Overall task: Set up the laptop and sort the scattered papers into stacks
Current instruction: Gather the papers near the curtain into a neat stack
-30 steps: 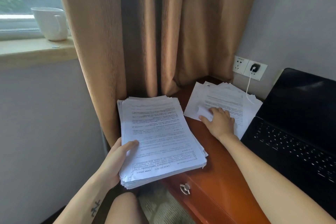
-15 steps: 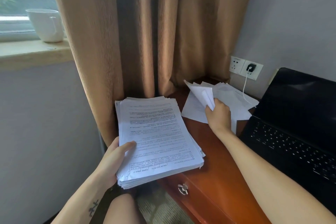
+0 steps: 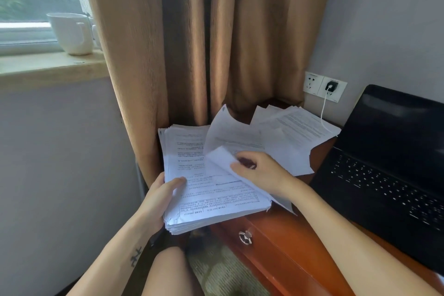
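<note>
left hand point(image 3: 158, 199) grips the thick stack point(image 3: 211, 190) at its edge, thumb on top; right hand point(image 3: 262, 173) pinches the loose sheets point(image 3: 230, 132) near an edge. They look light and floppy, so support underneath.

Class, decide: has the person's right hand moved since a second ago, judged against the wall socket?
Yes. The right hand, gripping loose sheets, has moved left, away from the wall socket, over the stack that the left hand holds.
</note>
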